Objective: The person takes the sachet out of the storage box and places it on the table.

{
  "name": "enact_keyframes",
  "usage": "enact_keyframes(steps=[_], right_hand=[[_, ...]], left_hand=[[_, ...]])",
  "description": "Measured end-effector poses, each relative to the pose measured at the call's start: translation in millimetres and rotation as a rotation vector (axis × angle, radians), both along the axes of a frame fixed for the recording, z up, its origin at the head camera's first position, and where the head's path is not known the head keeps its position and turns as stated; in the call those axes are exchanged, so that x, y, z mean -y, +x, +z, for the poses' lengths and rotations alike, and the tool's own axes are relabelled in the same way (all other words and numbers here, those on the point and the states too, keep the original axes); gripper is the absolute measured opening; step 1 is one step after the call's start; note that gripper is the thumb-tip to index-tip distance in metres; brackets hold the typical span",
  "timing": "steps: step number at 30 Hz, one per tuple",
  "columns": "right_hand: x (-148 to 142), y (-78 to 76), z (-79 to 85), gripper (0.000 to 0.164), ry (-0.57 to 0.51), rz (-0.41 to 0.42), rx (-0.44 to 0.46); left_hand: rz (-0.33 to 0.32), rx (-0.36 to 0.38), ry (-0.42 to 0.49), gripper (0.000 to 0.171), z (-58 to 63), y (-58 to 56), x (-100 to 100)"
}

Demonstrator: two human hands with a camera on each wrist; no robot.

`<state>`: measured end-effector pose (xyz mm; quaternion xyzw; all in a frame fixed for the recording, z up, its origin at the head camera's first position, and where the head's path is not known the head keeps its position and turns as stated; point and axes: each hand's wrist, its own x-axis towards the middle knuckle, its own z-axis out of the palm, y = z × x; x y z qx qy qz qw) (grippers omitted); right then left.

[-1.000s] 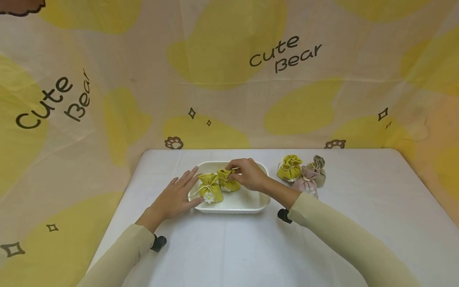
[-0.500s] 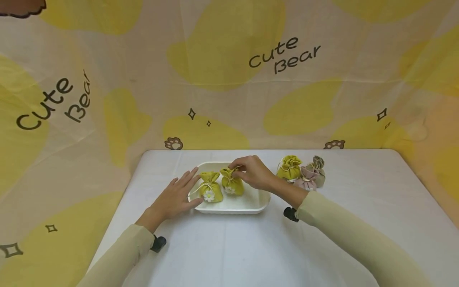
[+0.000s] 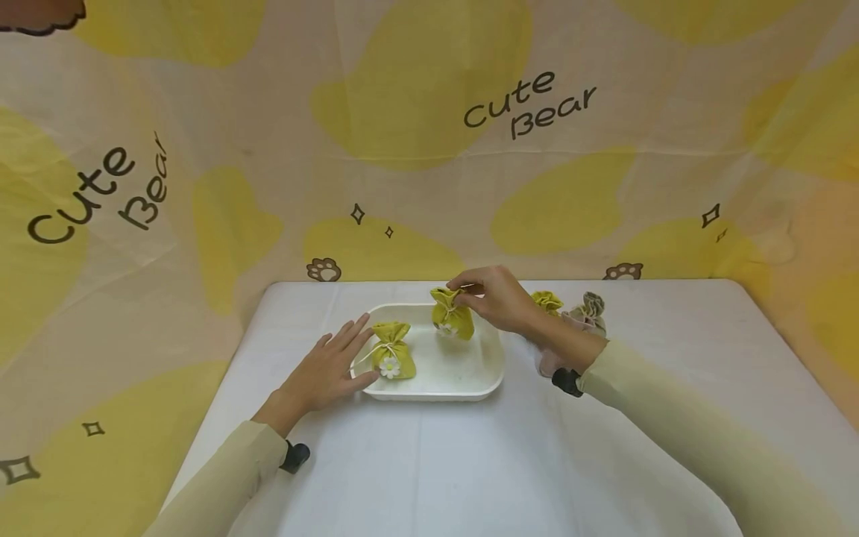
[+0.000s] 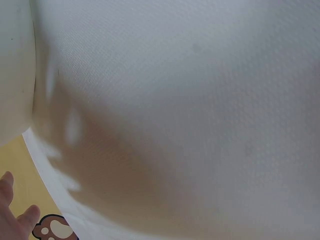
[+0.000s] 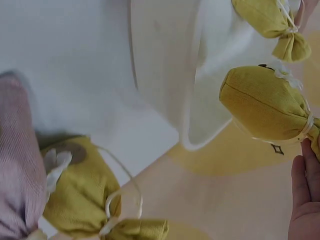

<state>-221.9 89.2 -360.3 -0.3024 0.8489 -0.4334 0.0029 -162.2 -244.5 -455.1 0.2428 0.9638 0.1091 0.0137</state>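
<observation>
My right hand (image 3: 496, 298) pinches the gathered neck of a yellow drawstring pouch (image 3: 452, 317), holding it up over the back right part of the white tray (image 3: 463, 393). In the right wrist view this pouch (image 5: 265, 102) hangs clear of the tray, a white flower on its side. A second yellow pouch (image 3: 394, 358) with a white flower sits at the tray's left end. Beside it my left hand (image 3: 325, 373) rests at the tray's left rim with its fingers straight and spread. The left wrist view shows only some fingertips (image 4: 27, 217) of that hand.
Right of the tray, partly hidden behind my right forearm, stand another yellow pouch (image 3: 546, 302), a grey-green pouch (image 3: 593, 307) and a pink pouch (image 5: 17, 160). A patterned cloth wall (image 3: 416, 186) rises behind the white table (image 3: 403, 470).
My right hand has lifted the yellow pouch from beside the other one in the tray, carrying it up and to the right. My left hand has stayed in place.
</observation>
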Motion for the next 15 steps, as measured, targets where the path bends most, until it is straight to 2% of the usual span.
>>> enact_keyframes(steps=[10,15], right_hand=[[-29,-7.4,16.1,0.022,0.031,-0.07,-0.001],[-39,-10.0,20.3,0.023,0.057,-0.117,0.008]], left_hand=[[0.012,0.03,-0.012,0.083,0.2,-0.2,0],[0.011,0.02,-0.016,0.083,0.4,0.0,0]])
